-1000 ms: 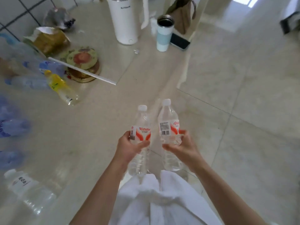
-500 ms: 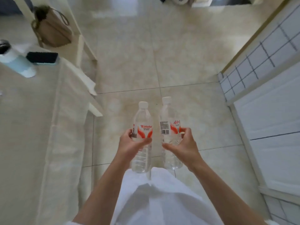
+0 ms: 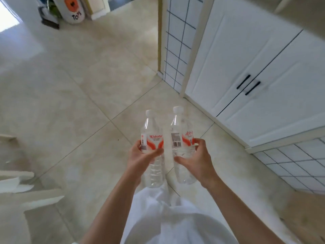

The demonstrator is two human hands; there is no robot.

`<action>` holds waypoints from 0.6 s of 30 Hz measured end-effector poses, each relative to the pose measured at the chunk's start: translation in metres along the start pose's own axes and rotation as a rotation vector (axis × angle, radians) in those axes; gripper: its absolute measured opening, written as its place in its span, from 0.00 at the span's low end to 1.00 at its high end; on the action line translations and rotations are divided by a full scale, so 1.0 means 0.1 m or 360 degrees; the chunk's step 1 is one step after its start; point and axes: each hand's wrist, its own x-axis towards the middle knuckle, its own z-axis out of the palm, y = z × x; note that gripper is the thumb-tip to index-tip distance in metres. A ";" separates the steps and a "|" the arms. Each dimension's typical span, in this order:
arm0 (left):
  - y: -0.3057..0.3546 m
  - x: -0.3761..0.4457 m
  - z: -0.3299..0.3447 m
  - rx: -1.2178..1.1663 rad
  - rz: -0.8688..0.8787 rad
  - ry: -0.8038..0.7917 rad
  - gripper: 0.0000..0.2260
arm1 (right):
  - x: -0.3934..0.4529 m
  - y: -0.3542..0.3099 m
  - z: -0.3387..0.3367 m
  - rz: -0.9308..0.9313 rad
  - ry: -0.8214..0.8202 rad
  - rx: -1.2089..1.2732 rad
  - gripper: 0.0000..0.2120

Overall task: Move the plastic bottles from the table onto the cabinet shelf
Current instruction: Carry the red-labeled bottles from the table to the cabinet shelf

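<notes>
- Head view, your hands: your left hand (image 3: 140, 156) is wrapped round the left water bottle (image 3: 152, 148) at the lower edge of its red-and-white label, thumb across the front. Your right hand (image 3: 197, 162) holds the right water bottle (image 3: 182, 143) the same way, fingers curled behind the label and thumb low on the clear body.
- Head view, the bottles: both stand upright, white caps on, side by side with a narrow gap between them. They are in the air in front of your white clothing (image 3: 175, 222), above the tiled floor (image 3: 79, 103), and on no surface.
- Head view, the destination: a white cabinet (image 3: 263, 76) stands ahead to your right, its two doors meeting at a pair of black handles (image 3: 248, 85), and they look closed. No shelf is visible.
- Risk, the doors: with both hands full you have nothing free for a handle. Hooking one with a finger while gripping a bottle could let that bottle slip.
- Risk, the grip: the walls look thin and clear, so squeezing harder may buckle them and make the hold less sure.
- Risk, the path: a pale furniture edge (image 3: 26, 191) sits low on your left; turning tightly could knock it.
- Risk, placing: the bottles are tall and narrow, so setting both down together might tip one against the other.
</notes>
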 end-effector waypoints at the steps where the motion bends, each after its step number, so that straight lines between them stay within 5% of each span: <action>1: 0.09 0.14 0.10 0.0039 0.0016 -0.0048 0.18 | 0.10 -0.02 -0.07 0.0012 0.0055 0.0017 0.37; 18: 1.59 1.58 1.87 0.0651 0.0306 -0.0881 0.18 | 1.11 -0.17 -1.23 0.0493 0.0906 0.0431 0.38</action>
